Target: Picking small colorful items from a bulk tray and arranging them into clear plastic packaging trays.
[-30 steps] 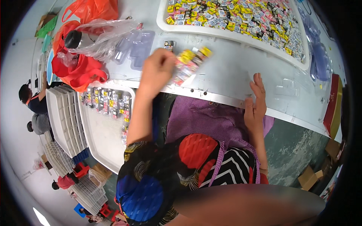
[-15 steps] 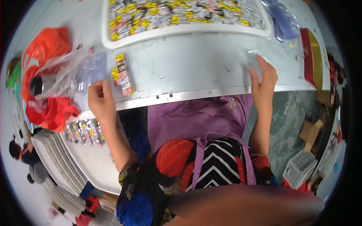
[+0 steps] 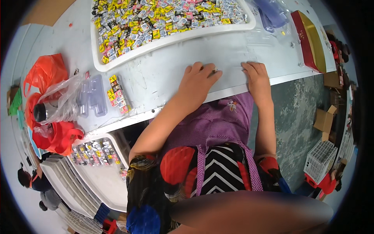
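Note:
My left hand (image 3: 198,84) rests on the grey-white tabletop near its front edge, fingers bent and spread apart, with a tiny speck by its fingertips. To its right, my right hand (image 3: 258,81) has its fingers drawn together and pressed down at the table. Whatever they pinch is hidden or too clear to make out; faint transparent creases show between the hands. Beyond them stands a large white tray (image 3: 175,36) full of small wrapped pieces (image 3: 156,33) in yellow, white, black and pink. A short block of similar pieces (image 3: 118,95) lies to the left.
Clear plastic trays (image 3: 92,95) and red bags (image 3: 48,72) with a dark-capped bottle (image 3: 40,112) lie left. A red-and-gold box (image 3: 307,43) and clear plastic packaging (image 3: 270,15) sit right. Below the table at left, a white tray (image 3: 105,187) holds more pieces beside stacked trays (image 3: 68,183).
My left hand has swung right from beside the small block to the table's middle. My right hand has come slightly inward, its fingers closing. The view has turned a little.

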### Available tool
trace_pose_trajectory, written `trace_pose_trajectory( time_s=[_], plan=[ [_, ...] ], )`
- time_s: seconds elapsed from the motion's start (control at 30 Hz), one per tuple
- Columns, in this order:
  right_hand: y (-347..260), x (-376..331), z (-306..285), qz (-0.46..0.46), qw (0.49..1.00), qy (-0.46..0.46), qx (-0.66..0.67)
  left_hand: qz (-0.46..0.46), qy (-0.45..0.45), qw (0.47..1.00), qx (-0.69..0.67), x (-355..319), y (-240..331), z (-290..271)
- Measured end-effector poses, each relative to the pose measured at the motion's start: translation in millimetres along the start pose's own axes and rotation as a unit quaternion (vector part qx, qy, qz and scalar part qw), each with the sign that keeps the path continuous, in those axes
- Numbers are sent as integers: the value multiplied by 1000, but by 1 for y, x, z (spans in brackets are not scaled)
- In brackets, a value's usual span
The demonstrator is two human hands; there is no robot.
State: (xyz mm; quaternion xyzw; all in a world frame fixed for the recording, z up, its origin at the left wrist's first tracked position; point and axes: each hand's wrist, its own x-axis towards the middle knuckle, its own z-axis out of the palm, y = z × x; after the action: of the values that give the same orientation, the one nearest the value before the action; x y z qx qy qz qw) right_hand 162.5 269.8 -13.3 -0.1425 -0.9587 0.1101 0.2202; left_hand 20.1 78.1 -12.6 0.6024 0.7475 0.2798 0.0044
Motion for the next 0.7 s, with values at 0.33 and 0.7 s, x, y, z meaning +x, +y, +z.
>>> trace_pose_trajectory(
  time_s=[0.33,0.7],
  plan=[
    [-46,-12,23,-86,995,7,48,-99,26,994,-37,-12,-25,-27],
    [-92,-9,46,-107,976,34,187,-145,34,983,-103,-36,-25,-50]
  ],
)
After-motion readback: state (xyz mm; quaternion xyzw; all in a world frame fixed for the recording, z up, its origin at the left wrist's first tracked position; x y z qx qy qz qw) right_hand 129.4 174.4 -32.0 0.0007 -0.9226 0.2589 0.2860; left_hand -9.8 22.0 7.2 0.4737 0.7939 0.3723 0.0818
